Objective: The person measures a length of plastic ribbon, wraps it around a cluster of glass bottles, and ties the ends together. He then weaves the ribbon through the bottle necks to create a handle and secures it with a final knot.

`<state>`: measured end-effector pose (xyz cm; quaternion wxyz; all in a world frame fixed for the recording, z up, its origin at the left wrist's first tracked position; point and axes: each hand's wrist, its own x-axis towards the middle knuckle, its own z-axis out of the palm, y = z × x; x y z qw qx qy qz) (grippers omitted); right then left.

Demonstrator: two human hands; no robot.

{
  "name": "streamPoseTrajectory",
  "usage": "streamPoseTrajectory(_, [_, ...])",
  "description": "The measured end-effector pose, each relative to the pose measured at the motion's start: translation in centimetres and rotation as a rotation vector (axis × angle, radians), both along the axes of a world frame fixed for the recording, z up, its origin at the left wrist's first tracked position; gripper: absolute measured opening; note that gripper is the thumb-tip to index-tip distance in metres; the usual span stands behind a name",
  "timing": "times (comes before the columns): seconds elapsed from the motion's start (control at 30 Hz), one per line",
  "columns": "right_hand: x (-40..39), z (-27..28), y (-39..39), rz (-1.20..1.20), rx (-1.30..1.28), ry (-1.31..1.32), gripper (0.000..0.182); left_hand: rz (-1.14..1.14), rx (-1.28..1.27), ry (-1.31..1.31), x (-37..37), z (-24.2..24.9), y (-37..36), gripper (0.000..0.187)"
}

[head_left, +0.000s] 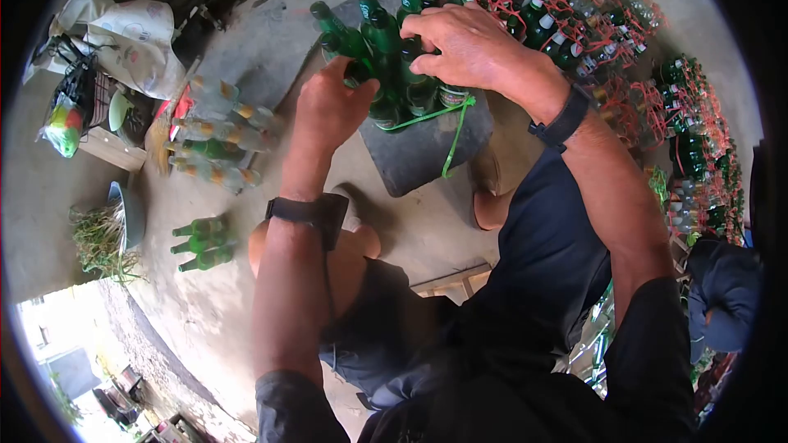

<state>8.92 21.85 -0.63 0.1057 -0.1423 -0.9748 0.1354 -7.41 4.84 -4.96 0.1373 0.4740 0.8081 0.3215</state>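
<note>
On the dark slab (402,162): upright green bottles (382,39), green cord (456,138) alongside, left fingers (335,72) bent, grip impossible to tell, right fingers (424,25) parted; toppling possible from uneven pushing or slack cord.

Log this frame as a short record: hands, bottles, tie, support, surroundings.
left hand: fingers at the cluster's left side, grip unclear
right hand: fingers among the bottle tops, grip unclear
green bottles: clustered, upright
green tie: along the near side, one end hanging loose
support: dark slab
floor, left: three green bottles lying down
far right: many bottles with red ties
</note>
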Motion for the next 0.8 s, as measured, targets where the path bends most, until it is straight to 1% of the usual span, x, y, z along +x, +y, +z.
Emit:
streamPoseTrajectory(0.03, [-0.2,-0.4,0.0,0.002,-0.006,-0.008,0.040,0.002,0.041,-0.010,-0.2,-0.5,0.1,0.044])
streamPoseTrajectory(0.1, [-0.6,-1.0,-0.1,0.009,0.023,-0.069,0.043,0.010,0.034,-0.030,0.0,-0.8,0.4,0.043])
streamPoseTrajectory(0.17, [-1.0,-1.0,-0.1,-0.010,-0.004,-0.087,0.044,0.016,0.032,-0.047,0.0,-0.9,0.9,0.041])
streamPoseTrajectory(0.23, [-1.2,-0.7,-0.1,-0.031,-0.030,-0.106,0.045,-0.015,0.030,-0.013,-0.2,-1.2,1.1,0.032])
streamPoseTrajectory(0.27, [-1.3,-0.6,-0.2,-0.044,-0.032,-0.125,0.045,-0.014,0.026,-0.018,-0.3,-1.3,1.1,0.032])
streamPoseTrajectory(0.33, [-1.3,-0.7,-0.2,-0.055,-0.035,-0.149,0.044,-0.032,0.016,0.006,-0.4,-1.5,1.1,0.032])
streamPoseTrajectory(0.4, [-1.3,-0.8,-0.1,0.029,0.087,-0.073,0.039,-0.036,0.000,0.008,-0.5,-1.3,1.1,0.032])
streamPoseTrajectory(0.43, [-1.3,-0.6,-0.2,0.029,0.086,-0.074,0.039,-0.041,-0.014,0.014,-0.6,-1.2,1.1,0.033])
streamPoseTrajectory(0.5, [-1.2,-0.1,-0.4,0.048,0.101,-0.140,0.032,-0.036,-0.018,0.043,-0.6,-1.2,1.2,0.033])
streamPoseTrajectory(0.57, [-1.2,-0.2,-0.4,0.064,0.112,-0.131,0.031,-0.030,-0.020,0.072,-0.7,-1.2,1.4,0.034])
streamPoseTrajectory(0.63, [-1.1,-0.4,-0.3,0.079,0.123,-0.122,0.029,-0.013,-0.060,0.045,-0.8,-1.0,1.6,0.043])
streamPoseTrajectory(0.7, [-0.9,-0.7,-0.4,0.069,0.142,-0.043,0.028,-0.008,-0.067,0.043,-0.7,-0.8,1.6,0.044])
streamPoseTrajectory(0.8, [-1.0,-0.7,-0.3,0.068,0.144,0.006,0.029,-0.004,-0.063,0.049,-0.5,-0.3,1.5,0.045])
